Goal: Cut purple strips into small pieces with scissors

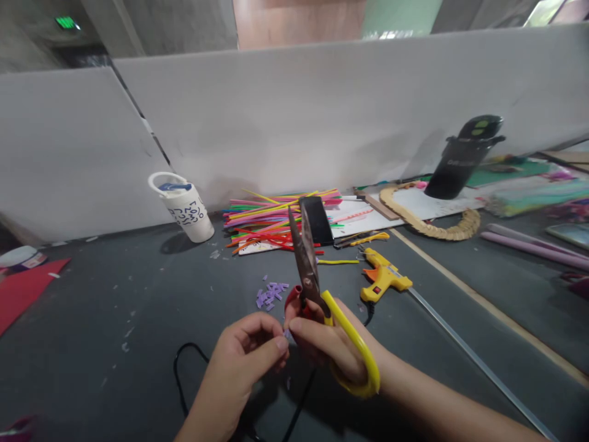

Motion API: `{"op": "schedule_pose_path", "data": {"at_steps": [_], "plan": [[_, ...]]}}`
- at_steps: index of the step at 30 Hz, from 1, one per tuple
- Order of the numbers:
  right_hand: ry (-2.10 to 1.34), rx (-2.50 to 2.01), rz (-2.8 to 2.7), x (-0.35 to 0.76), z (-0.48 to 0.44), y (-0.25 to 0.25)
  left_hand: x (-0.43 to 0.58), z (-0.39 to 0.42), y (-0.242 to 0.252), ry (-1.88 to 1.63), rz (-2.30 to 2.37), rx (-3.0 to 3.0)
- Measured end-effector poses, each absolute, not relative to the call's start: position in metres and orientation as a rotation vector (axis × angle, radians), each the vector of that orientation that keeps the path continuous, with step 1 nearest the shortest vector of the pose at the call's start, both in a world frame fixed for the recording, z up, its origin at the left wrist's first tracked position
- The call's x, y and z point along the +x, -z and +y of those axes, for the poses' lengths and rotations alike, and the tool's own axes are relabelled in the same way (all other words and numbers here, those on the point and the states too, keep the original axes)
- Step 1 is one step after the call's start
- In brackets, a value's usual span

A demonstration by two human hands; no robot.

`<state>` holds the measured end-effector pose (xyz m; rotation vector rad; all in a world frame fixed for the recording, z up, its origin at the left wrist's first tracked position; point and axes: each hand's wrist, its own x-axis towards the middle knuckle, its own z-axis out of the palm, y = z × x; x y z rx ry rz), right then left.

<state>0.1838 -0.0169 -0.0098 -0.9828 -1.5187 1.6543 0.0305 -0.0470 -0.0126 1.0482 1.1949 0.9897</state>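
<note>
My right hand holds a pair of scissors, its dark blades pointing up and slightly apart, a yellow handle looped round the hand. A curved red piece shows by the right fingers; what it belongs to is unclear. My left hand is closed in a pinch, fingertips meeting those of the right hand at a tiny purple bit. Just beyond the hands, a small heap of cut purple pieces lies on the dark table.
Colourful pipe cleaners lie behind, with a black phone beside them. A yellow glue gun and black cable are close by. White cup, black tumbler and curved tan strip stand or lie farther back.
</note>
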Motion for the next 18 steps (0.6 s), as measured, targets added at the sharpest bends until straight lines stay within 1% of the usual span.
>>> {"op": "schedule_pose_path", "data": {"at_steps": [5,11,13,16,18], "plan": [[-1.593,-1.040,-1.461,0.183,-0.016,0.007,0.029,-0.050,0.012,-1.067,1.461,1.598],[-1.516,-1.076,-1.597,0.181,-0.015,0.008,0.029,-0.049,0.016,-1.039,1.581,1.899],[-1.517,-1.118,-1.551,0.182,-0.014,0.008,0.024,-0.044,0.017,-0.960,1.658,1.938],[-1.502,-1.178,-1.446,0.187,-0.010,0.004,0.014,-0.030,0.016,-0.741,1.810,1.904],[-1.466,-1.202,-1.421,0.191,-0.006,0.001,0.008,-0.019,0.015,-0.672,1.855,1.903]]}}
